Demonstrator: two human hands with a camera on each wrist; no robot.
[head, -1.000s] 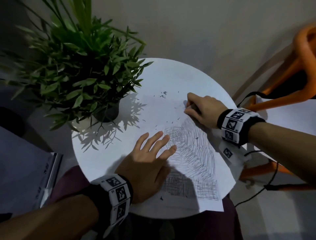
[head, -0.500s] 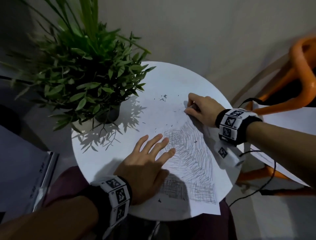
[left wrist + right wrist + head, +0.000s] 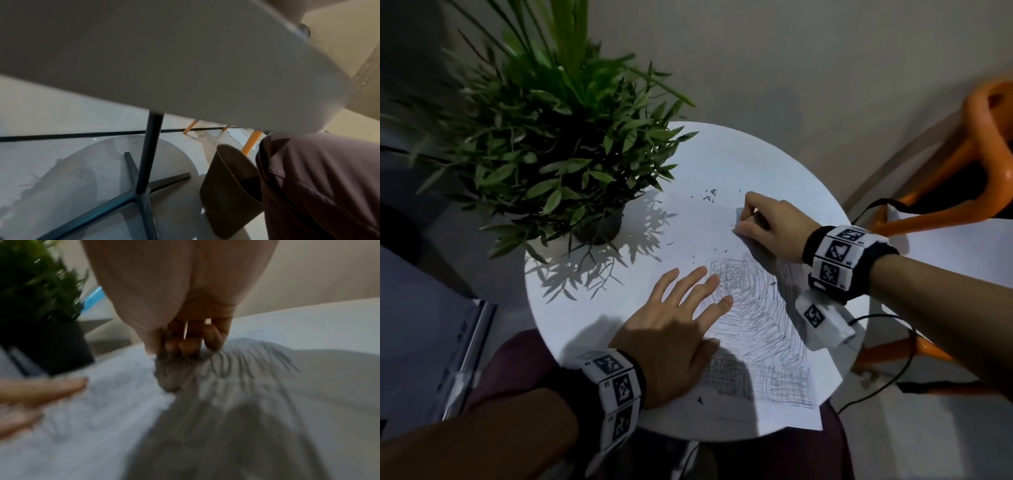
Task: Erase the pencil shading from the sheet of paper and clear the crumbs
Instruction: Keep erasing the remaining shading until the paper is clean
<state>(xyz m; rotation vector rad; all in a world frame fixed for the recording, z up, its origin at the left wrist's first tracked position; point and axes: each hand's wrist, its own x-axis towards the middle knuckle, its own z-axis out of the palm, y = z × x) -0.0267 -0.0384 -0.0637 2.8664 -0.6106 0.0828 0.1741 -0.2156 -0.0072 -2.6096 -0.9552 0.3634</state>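
One sheet of paper, two hands

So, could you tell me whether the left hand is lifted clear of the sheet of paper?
No, the left hand lies flat on the sheet of paper with its fingers spread.

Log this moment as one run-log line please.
left hand flat on paper | right hand pinches eraser, far corner | shading mostly remains | crumbs on table
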